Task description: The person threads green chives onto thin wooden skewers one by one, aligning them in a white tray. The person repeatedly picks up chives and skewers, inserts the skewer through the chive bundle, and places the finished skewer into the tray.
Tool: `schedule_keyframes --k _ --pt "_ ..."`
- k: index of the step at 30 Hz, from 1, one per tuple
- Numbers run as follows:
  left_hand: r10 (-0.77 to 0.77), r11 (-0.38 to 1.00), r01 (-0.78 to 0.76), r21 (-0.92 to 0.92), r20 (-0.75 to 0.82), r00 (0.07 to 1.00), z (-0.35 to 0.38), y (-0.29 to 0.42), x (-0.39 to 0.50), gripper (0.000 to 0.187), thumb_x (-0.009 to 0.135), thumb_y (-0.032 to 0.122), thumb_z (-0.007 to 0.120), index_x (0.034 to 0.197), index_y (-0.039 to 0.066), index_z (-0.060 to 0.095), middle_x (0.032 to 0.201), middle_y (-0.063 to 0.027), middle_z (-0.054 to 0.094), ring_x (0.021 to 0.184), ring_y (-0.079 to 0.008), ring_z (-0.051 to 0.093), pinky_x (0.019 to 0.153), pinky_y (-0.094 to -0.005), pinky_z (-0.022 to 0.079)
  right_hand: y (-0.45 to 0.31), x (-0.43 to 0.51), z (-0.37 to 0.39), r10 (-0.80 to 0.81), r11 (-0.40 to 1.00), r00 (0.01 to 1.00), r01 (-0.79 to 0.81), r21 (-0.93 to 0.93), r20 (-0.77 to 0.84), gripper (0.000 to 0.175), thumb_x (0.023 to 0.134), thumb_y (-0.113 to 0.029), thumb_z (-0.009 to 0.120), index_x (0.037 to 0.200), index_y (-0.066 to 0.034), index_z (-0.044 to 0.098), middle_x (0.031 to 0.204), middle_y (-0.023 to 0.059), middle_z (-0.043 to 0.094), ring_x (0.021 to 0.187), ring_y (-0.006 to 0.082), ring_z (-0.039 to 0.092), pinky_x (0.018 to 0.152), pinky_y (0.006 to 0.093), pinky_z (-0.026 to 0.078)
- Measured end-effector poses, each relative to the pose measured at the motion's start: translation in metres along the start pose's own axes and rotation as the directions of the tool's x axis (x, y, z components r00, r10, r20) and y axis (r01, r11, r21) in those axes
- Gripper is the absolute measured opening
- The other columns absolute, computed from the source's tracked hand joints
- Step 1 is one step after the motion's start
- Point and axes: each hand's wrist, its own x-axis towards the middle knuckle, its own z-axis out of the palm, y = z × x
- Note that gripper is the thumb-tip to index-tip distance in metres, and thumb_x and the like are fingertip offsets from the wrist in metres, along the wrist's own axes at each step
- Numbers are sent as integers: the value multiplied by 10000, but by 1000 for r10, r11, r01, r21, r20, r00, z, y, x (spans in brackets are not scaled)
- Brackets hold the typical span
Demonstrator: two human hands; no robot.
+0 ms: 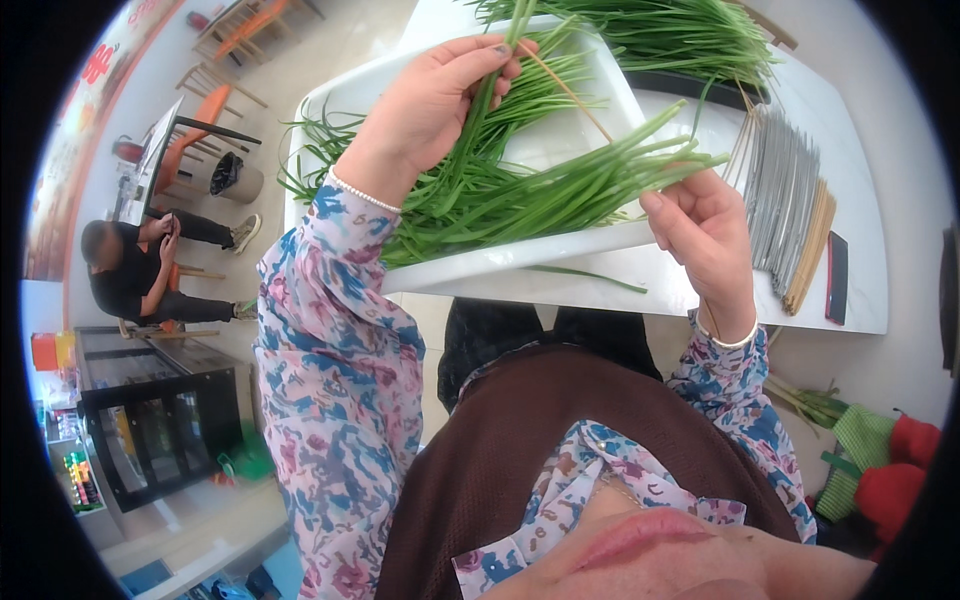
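My left hand (457, 94) is closed around several garlic chive stalks (480, 124), their pale ends pointing up past the fingers. At its fingertips is the upper end of a thin bamboo skewer (566, 88), which slants down to a second bunch of chives (555, 191). My right hand (705, 225) pinches that bunch near its cut ends. Whether the skewer pierces this bunch or passes behind it, I cannot tell. Below both hands, a white plastic tray (480, 264) holds more loose chives (551, 82).
On the white table (855, 195), a black tray (697, 86) bears a chive heap (660, 34). To the right lie flat metal skewers (784, 195), bamboo skewers (814, 244) and a phone-like dark object (837, 277). A person (139, 266) sits at far left.
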Motion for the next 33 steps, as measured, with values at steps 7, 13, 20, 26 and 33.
schedule_keyframes --k 7,13,20,26,33 --pt "30 999 -29 -33 12 999 -3 1 -2 278 994 168 531 1191 -6 621 939 11 606 811 -58 537 766 -205 469 -2 0 -2 22 1000 999 -23 20 32 277 904 -35 639 1167 37 590 660 -21 562 553 28 455 509 188 350" --pt "36 999 -35 -28 26 999 4 0 -3 269 994 164 528 1172 -7 632 921 11 600 798 -55 525 759 -198 458 0 -1 -4 4 1000 999 -5 19 38 276 902 -29 642 1165 41 590 661 -15 568 549 31 457 510 186 358" --pt "147 980 -157 121 90 985 1 0 -5 272 989 156 533 1163 -18 649 902 10 601 799 -54 521 749 -205 448 3 -2 -5 -12 1000 999 11 27 39 283 903 -28 640 1172 42 590 666 -13 574 546 31 454 507 185 352" --pt "42 894 -73 441 81 996 34 -13 -17 227 953 94 572 1111 -29 678 997 -65 693 863 -86 575 824 -231 477 3 -1 -2 -23 1000 1000 23 4 4 283 906 -36 636 1174 45 591 661 -19 567 549 26 448 506 186 334" --pt "172 814 -258 520 209 963 55 -27 -19 203 928 62 608 1072 -73 656 1030 -53 591 931 -110 567 819 -228 464 4 -2 -1 -20 1000 999 20 -4 -35 284 912 -47 634 1177 39 578 637 -30 542 549 24 446 505 189 335"
